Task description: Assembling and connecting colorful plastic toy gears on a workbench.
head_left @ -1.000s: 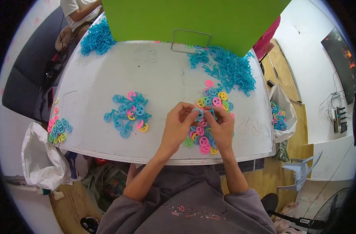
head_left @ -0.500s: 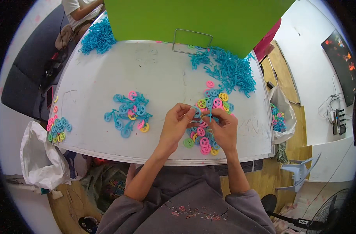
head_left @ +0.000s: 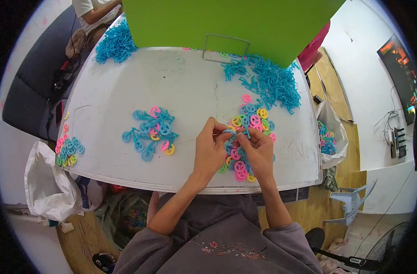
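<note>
**Head view: both hands pinching a small blue piece at the table's near edge**

From my seat at the feed, I read the scene left to right. A white bag [head_left: 47,185] hangs off the table's left corner, and just above it a small cluster of rings [head_left: 67,148] lies at the left rim of the white table [head_left: 181,82]. Further in lies a loose group of blue, pink and yellow rings [head_left: 151,132], apart from my hands.

My left hand [head_left: 209,148] and right hand [head_left: 259,150] meet fingertip to fingertip over the near middle of the table, both closed in a pinch on a small blue plastic piece [head_left: 233,133]. It is thin and light blue; its exact shape is too small for me to tell. Under and behind the hands is a pile of coloured rings [head_left: 249,116], touching the right hand.

Beyond, a heap of blue stick parts [head_left: 268,82] spreads toward the far right, beside a wire frame [head_left: 225,45] and a green panel [head_left: 226,23]. Off the right edge hangs a clear bag of rings [head_left: 328,137].

The barest stretch of table is the far middle. The near edge runs close below my wrists.
</note>
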`<move>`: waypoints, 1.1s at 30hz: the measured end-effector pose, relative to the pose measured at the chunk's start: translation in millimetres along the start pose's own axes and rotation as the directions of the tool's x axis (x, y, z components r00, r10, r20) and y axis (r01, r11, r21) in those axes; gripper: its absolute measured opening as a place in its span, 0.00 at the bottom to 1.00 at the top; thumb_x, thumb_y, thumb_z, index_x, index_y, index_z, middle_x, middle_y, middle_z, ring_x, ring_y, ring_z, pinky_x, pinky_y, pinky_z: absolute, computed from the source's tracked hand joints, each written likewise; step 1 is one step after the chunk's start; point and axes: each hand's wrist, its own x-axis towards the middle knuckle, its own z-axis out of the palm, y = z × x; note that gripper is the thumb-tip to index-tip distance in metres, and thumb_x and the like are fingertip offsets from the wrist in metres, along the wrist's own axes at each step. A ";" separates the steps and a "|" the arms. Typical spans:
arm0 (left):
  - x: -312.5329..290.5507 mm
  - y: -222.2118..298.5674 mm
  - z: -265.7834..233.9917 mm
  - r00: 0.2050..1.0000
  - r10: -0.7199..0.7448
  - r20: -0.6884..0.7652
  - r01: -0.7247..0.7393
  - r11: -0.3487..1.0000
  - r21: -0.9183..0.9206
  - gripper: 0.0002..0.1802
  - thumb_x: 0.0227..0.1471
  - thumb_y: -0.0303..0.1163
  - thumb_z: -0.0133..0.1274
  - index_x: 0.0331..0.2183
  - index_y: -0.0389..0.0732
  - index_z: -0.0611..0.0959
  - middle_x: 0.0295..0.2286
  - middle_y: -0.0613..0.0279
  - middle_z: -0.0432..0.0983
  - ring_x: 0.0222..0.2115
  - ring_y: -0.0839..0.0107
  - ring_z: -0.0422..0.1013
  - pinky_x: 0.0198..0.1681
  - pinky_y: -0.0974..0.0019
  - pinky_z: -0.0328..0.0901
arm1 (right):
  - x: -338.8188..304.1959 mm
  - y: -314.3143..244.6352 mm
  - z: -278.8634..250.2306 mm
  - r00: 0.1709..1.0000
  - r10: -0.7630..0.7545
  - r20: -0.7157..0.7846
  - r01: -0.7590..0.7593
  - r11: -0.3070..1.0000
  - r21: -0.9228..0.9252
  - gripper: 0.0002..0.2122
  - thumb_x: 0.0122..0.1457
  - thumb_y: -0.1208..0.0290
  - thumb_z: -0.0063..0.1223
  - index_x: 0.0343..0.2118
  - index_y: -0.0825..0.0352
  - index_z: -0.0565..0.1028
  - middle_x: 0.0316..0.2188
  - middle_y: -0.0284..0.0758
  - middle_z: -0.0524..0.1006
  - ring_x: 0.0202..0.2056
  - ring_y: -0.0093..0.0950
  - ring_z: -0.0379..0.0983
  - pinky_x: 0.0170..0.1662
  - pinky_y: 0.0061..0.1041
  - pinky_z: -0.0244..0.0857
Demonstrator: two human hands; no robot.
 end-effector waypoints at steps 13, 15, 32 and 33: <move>-5.6 15.4 -5.4 0.998 0.030 -0.061 -0.029 0.999 0.028 0.10 0.56 0.24 0.50 0.40 0.37 0.82 0.30 0.62 0.77 0.29 0.79 0.71 0.31 0.74 0.69 | -2.8 -11.9 8.5 0.941 -0.339 0.012 0.298 0.811 -0.503 0.07 0.50 0.78 0.61 0.33 0.71 0.79 0.26 0.32 0.81 0.27 0.19 0.76 0.31 0.18 0.69; -6.0 13.4 -4.9 0.996 0.046 -0.076 -0.044 0.999 0.019 0.10 0.56 0.24 0.49 0.40 0.36 0.82 0.30 0.61 0.77 0.29 0.79 0.72 0.32 0.74 0.70 | -2.4 -10.1 8.0 0.948 -0.319 -0.014 0.271 0.827 -0.492 0.05 0.51 0.77 0.61 0.31 0.70 0.79 0.23 0.33 0.80 0.25 0.17 0.75 0.29 0.17 0.67; -5.1 12.2 -3.8 0.974 0.194 -0.115 -0.148 0.934 0.324 0.08 0.54 0.21 0.50 0.36 0.36 0.81 0.26 0.60 0.74 0.26 0.74 0.72 0.28 0.73 0.66 | -2.5 2.3 23.1 0.927 -0.353 -0.123 0.264 0.851 -0.454 0.07 0.52 0.74 0.60 0.33 0.70 0.79 0.24 0.35 0.80 0.25 0.15 0.73 0.28 0.18 0.65; -4.8 12.2 -3.7 0.974 0.195 -0.115 -0.148 0.934 0.324 0.08 0.54 0.21 0.50 0.36 0.36 0.81 0.26 0.60 0.74 0.26 0.74 0.72 0.28 0.73 0.66 | -1.3 3.3 23.1 0.910 -0.396 -0.122 0.303 0.836 -0.457 0.07 0.51 0.75 0.61 0.33 0.70 0.79 0.24 0.35 0.80 0.26 0.15 0.73 0.29 0.18 0.65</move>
